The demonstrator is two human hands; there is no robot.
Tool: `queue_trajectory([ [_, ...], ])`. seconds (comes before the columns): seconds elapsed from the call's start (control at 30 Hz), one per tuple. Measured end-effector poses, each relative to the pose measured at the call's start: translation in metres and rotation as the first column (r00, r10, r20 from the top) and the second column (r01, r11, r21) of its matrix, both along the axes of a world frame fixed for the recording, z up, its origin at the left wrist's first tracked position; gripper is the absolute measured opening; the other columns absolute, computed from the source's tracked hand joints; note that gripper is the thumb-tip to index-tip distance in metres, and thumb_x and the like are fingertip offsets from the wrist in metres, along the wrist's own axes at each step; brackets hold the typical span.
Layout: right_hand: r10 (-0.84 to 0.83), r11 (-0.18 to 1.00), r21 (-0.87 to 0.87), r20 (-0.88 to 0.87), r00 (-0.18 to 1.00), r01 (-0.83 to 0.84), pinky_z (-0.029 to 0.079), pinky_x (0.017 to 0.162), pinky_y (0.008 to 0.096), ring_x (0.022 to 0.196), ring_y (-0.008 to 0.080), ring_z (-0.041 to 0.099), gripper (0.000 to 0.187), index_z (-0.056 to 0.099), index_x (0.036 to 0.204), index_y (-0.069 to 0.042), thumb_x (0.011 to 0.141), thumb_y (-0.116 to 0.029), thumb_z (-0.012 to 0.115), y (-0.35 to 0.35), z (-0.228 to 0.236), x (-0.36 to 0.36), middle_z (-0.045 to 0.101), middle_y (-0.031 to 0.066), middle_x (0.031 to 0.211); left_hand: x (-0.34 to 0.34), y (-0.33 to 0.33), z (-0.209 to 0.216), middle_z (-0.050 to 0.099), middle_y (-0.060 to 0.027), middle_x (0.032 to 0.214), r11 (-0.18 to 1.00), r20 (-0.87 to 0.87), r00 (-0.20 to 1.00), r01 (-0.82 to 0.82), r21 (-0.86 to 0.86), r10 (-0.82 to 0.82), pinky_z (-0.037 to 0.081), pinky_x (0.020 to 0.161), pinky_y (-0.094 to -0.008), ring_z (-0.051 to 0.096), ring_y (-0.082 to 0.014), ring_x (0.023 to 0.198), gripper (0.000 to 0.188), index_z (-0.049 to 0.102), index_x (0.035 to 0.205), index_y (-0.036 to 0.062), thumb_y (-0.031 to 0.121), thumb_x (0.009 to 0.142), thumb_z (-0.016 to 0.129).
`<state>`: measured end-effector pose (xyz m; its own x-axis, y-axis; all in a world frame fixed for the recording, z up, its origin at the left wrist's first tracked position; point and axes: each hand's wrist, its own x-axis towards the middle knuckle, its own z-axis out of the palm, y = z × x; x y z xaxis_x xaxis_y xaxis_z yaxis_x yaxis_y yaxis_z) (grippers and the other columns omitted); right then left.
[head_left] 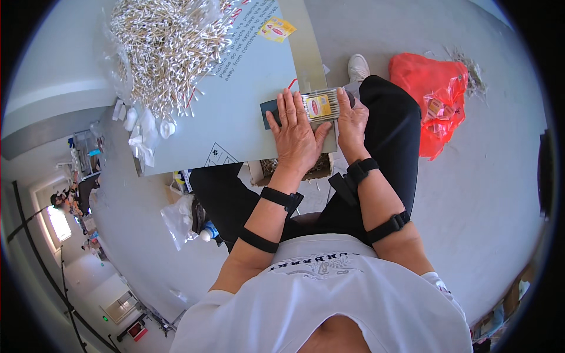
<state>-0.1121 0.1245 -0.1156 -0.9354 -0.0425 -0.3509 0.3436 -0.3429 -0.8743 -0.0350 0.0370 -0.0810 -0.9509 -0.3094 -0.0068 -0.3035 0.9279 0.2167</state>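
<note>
A clear pack of cotton swabs (pixel 318 106) with a yellow label lies across the right edge of the table. My right hand (pixel 353 120) is closed around the pack's right end, its thumb along that end. My left hand (pixel 294 132) is spread flat, palm down, with its fingers over the pack's left end and a dark square pad (pixel 269 115). What lies beneath the left palm is hidden. A big heap of loose cotton swabs (pixel 168 50) sits on clear plastic at the table's far left. Yellow printed labels (pixel 275 29) lie near the far right edge.
An open cardboard box (pixel 256 174) with loose sticks in it stands below the table's near edge, partly behind my left arm. A red plastic bag (pixel 412 76) holding packs lies on the floor at right. Crumpled white plastic (pixel 142 141) hangs at the table's left corner.
</note>
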Motion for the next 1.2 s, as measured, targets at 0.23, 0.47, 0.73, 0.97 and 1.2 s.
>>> queue_trajectory([
  [0.23, 0.042, 0.903, 0.427, -0.179, 0.983, 0.040, 0.043, 0.057, 0.0265, 0.063, 0.0047, 0.045, 0.030, 0.065, 0.080, 0.003, 0.092, -0.024, 0.066, 0.000, 0.003, 0.002, 0.059, -0.0010, 0.064, 0.001, 0.002, 0.003, 0.014, -0.0238, 0.155, 1.000, -0.101, 0.995, -0.006, 0.021, 0.008, 0.008, 0.111, -0.0628, 0.011, -0.0380, 0.145, 0.090, 0.018, 0.148, -0.0038, 0.049, 0.088, 0.058],
  [0.47, 0.014, 0.924, 0.380, -0.172, 0.985, 0.053, 0.043, 0.056, 0.0283, 0.062, 0.0061, 0.047, 0.029, 0.066, 0.080, 0.004, 0.091, -0.023, 0.066, -0.001, -0.003, -0.001, 0.059, 0.0022, 0.063, 0.001, 0.006, 0.006, 0.015, -0.0181, 0.157, 0.997, -0.029, 0.997, 0.077, -0.015, -0.077, 0.008, 0.111, -0.0635, 0.010, -0.0370, 0.146, 0.087, 0.024, 0.148, -0.0001, 0.046, 0.085, 0.062],
  [0.73, -0.033, 0.983, 0.181, -0.057, 0.998, 0.043, 0.042, 0.061, 0.0250, 0.069, 0.0064, 0.049, 0.028, 0.065, 0.084, 0.002, 0.095, -0.024, 0.061, 0.008, -0.013, -0.004, 0.059, -0.0013, 0.073, 0.003, 0.004, 0.001, 0.020, -0.0220, 0.154, 0.993, -0.162, 0.986, 0.055, 0.102, -0.038, 0.010, 0.111, -0.0621, 0.015, -0.0415, 0.143, 0.082, 0.025, 0.147, 0.0003, 0.044, 0.087, 0.059],
  [0.97, -0.089, 0.839, 0.450, -0.441, 0.893, 0.306, 0.045, 0.084, 0.0298, 0.096, 0.0169, 0.053, 0.030, 0.058, 0.112, 0.001, 0.091, -0.021, 0.065, 0.023, 0.002, -0.013, 0.058, 0.0089, 0.110, 0.015, -0.088, -0.017, 0.039, -0.0225, 0.142, 0.972, -0.509, 0.829, -0.203, 0.116, 0.234, 0.028, 0.108, -0.0505, 0.035, -0.0415, 0.131, 0.059, 0.045, 0.131, 0.0006, 0.018, 0.080, 0.070],
  [1.2, 0.333, 0.800, 0.574, -0.668, 0.665, 0.177, 0.046, 0.079, 0.0298, 0.099, 0.0201, 0.056, 0.021, 0.061, 0.105, -0.002, 0.084, 0.002, 0.062, 0.006, 0.058, 0.002, 0.059, 0.0109, 0.111, 0.023, -0.227, 0.006, 0.049, -0.0212, 0.129, 0.798, -0.361, 0.733, -0.599, 0.058, 0.576, 0.034, 0.102, -0.0510, 0.041, -0.0391, 0.122, 0.057, 0.052, 0.123, 0.0021, 0.031, 0.079, 0.072],
])
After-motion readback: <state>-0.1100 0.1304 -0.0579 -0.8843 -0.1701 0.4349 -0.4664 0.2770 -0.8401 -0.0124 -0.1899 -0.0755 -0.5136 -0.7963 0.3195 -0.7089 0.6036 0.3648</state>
